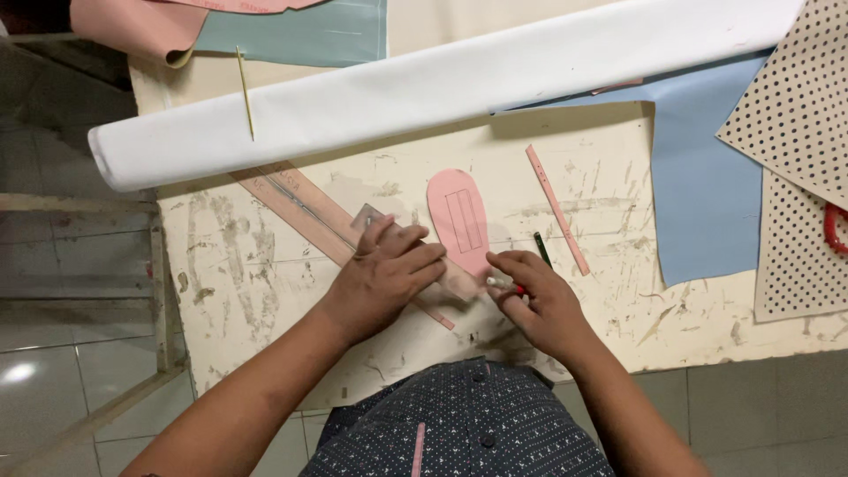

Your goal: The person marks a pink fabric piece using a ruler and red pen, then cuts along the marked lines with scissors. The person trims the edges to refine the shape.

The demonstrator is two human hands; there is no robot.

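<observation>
A pink oval piece [459, 216] with ruled lines lies flat on the scarred cream worktable [265, 283]. My left hand [389, 274] presses a clear ruler [375, 221] down beside the piece's left edge, fingers spread over it. My right hand [539, 300] grips a small white and red pen-like tool [503, 284] with its tip at the lower end of the pink piece. A dark pen [541, 249] lies just above my right hand.
A long pink strip [305, 208] runs diagonally under the ruler. A thin pink strip [556, 210] lies to the right. A white fabric roll [442, 88] crosses the back. Blue sheet [707, 185] and dotted beige sheets [795, 106] sit at right. Table edge is near my body.
</observation>
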